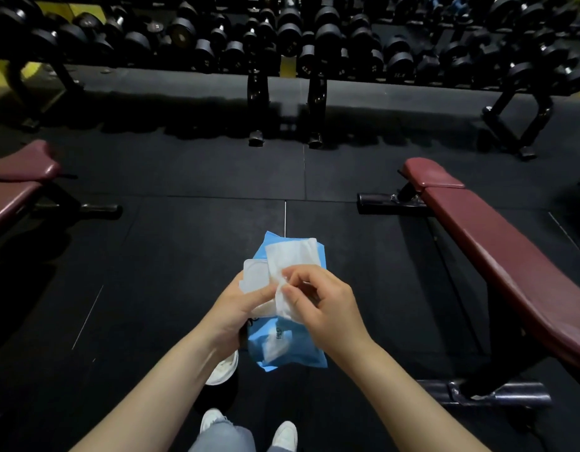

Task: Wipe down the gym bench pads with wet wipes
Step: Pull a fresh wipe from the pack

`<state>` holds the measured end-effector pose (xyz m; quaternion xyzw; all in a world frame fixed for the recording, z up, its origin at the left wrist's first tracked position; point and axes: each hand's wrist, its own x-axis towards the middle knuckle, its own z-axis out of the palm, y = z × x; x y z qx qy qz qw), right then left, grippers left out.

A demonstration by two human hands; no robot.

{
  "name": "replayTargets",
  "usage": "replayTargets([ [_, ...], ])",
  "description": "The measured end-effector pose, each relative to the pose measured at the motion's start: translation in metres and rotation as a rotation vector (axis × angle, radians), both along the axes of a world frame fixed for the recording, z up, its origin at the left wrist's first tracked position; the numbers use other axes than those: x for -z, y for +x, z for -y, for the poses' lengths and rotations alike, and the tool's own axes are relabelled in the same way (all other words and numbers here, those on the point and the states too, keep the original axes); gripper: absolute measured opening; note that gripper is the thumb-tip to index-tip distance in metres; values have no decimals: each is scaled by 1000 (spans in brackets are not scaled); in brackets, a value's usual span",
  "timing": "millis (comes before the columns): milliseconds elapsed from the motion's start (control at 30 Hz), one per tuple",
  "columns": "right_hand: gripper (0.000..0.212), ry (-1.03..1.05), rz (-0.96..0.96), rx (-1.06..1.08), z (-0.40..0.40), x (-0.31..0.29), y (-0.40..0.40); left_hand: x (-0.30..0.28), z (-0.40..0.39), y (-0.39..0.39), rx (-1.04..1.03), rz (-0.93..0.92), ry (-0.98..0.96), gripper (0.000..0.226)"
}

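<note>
Head view: left hand (236, 308) grips the wipe pack (290, 340), right hand (318, 301) pinches a wipe (291, 256) above it; bench (497, 246) right of the pack looks unwiped.

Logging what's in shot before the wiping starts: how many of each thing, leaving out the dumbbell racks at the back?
Maroon bench: 2, one right, one left
Blue wet-wipe pack: 1
White wet wipe: 1
Hands: 2, left hand, right hand
Total: 6
</note>
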<state>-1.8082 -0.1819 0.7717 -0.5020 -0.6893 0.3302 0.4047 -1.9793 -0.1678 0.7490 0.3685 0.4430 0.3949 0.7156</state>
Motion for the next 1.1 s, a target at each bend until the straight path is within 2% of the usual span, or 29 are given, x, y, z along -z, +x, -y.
replayTargets([
  [167,9,96,91,-16,-1,1,-2,1,-1,5,-79,-31,-17,35],
  [300,9,13,43,-47,-4,0,2,4,-4,7,-131,-98,-15,55],
  [367,13,-126,-121,-44,-6,-2,6,5,-6,5,-163,-114,-48,63],
  [467,15,-258,-452,-2,-10,-6,18,11,-8,1,-154,-78,-82,60],
  [600,10,-273,-744,108,-20,-16,48,23,-10,-12,-273,-85,-150,55],
  [733,12,-262,-920,389,-32,-17,86,31,-12,-27,-304,-80,-183,56],
  [800,12,-268,-796,514,-33,-14,100,31,-12,-32,-303,-80,-181,57],
  [867,12,-323,-553,537,-30,-10,100,30,-12,-33,-274,-90,-148,55],
  [1033,13,-497,-145,250,-20,5,52,22,-9,-28,-147,-81,-61,54],
  [1100,27,-541,-49,142,-16,9,31,19,-7,-24,-105,-80,-40,57],
])
